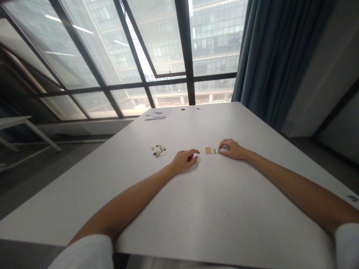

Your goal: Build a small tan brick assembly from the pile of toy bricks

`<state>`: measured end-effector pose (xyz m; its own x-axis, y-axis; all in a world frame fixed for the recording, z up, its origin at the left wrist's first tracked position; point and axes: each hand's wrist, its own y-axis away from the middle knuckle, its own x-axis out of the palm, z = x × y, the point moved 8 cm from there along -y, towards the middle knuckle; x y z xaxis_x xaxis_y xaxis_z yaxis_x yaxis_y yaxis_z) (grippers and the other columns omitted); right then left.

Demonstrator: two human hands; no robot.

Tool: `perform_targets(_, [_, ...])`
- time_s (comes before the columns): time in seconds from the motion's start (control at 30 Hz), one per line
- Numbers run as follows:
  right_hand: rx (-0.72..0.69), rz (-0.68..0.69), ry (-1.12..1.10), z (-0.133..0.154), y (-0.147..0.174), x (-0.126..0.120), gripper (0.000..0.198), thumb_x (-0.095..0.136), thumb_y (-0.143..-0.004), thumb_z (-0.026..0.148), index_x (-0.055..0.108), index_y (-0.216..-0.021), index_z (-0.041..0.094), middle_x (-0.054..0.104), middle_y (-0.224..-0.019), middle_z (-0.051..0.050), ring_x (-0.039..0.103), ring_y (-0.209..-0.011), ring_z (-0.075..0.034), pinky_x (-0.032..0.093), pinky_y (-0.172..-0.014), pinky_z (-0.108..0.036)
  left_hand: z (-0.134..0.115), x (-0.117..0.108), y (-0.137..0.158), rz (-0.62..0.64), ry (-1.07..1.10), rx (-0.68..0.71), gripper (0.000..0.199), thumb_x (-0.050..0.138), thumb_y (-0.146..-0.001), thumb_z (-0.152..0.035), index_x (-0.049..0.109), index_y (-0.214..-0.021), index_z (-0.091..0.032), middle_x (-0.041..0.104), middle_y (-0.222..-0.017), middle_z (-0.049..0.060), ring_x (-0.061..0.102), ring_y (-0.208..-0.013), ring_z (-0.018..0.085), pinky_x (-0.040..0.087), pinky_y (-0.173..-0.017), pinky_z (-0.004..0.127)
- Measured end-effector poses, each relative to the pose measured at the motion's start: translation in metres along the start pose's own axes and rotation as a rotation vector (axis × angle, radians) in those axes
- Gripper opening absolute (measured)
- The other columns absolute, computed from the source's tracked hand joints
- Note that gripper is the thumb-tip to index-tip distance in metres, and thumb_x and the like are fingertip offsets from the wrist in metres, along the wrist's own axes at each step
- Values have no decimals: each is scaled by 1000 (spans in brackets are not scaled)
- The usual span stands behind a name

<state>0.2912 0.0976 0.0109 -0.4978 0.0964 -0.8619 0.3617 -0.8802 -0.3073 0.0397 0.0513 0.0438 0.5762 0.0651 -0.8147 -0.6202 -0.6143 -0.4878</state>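
A small flat assembly [208, 150] of what look like toy building bricks lies on the white table. Its left part is a tan square with a studded look, followed by white and grey bands. My right hand [231, 149] has its fingers and thumb closed around the right end, which they partly hide. Just left of the assembly, my left hand [185, 161] rests on the table with thumb and forefinger apart and nothing between them. A loose cluster of small pieces [158, 152], tan, white and dark, is spread farther left.
White papers [156, 115] with a small object on top lie at the table's [193, 216] far left. Two small dark items sit near the far edge. Beyond are windows [162, 37] and a blue curtain [269, 63]. Another table [17, 121] stands at left.
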Motion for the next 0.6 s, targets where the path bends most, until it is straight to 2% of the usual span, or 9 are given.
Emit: perform_targets(0.6, [-21, 0, -4, 0, -1, 1, 22, 69, -78, 38, 72, -96, 26, 65, -120, -6, 58, -113, -27, 42, -101, -45, 0, 0, 0, 6, -1, -5, 28, 55, -86, -26, 66, -111, -20, 52, -60, -7, 45, -52, 7, 37, -59, 19])
